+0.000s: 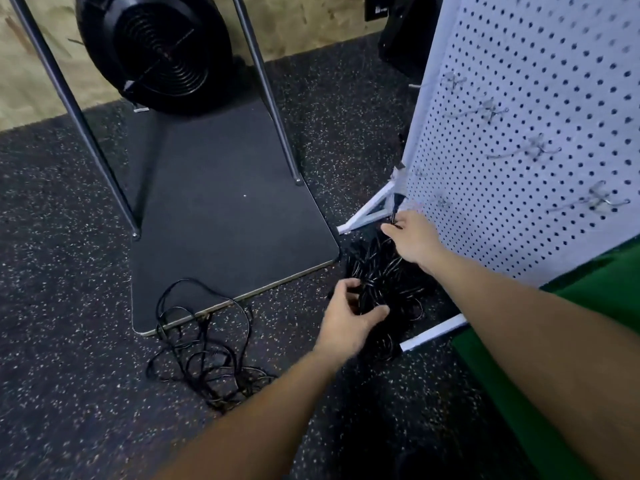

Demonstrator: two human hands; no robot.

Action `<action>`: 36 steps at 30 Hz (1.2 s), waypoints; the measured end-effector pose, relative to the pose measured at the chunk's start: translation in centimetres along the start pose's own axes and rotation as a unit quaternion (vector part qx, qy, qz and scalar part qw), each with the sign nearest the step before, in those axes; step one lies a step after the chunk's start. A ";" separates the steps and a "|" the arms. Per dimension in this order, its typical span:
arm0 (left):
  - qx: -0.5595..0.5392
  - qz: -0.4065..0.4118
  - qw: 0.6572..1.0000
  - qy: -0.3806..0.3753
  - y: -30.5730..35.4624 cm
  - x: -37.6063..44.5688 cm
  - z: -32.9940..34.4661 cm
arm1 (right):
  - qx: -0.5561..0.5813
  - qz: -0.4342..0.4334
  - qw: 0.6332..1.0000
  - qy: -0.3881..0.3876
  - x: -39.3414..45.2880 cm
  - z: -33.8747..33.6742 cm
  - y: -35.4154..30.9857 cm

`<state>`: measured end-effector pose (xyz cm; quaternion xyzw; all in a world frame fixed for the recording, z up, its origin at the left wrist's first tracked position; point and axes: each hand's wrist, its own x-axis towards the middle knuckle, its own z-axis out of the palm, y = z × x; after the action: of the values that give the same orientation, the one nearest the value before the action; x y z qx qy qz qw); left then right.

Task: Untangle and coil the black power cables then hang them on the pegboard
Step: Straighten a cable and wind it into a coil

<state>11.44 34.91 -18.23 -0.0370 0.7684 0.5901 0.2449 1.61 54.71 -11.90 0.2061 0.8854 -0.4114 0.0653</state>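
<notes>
Open speckled floor left. Pegboard, its white foot bars, and loose cable tangle crowd the right side.

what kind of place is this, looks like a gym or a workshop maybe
Probably a workshop or equipment storage room. The floor is speckled black rubber, a freestanding white pegboard carries metal hooks, and a big black floor fan sits against a plywood wall.

Both hands in black cable bundle beside pegboard: left hand gripping loops, right hand pinching cable end.
</notes>
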 end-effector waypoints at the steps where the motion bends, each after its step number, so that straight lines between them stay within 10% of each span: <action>1: 0.011 -0.008 1.000 0.001 -0.5 0.6 0.9 | -0.013 0.011 1.000 -0.007 0.9 0.3 0.9; 8: 0.249 0.029 0.967 0.051 -1.2 2.0 3.5 | -0.083 0.026 0.996 -0.022 3.5 3.2 7.0; 19: 0.252 0.013 0.967 0.046 0.5 2.3 2.5 | -0.164 -0.099 0.979 0.063 -1.3 3.1 4.0; 29: 0.225 0.179 0.952 0.110 10.0 -1.7 -7.3 | -0.007 -0.244 0.969 0.040 -7.4 0.7 -7.4; 36: 0.180 0.195 0.956 0.123 8.2 -6.7 -21.0 | -0.124 -0.295 0.942 -0.101 -12.0 3.7 -18.5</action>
<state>7.52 16.37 -4.27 0.0860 0.8786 0.4687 0.0313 4.48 37.53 2.12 -0.1171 0.9394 -0.3176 0.0548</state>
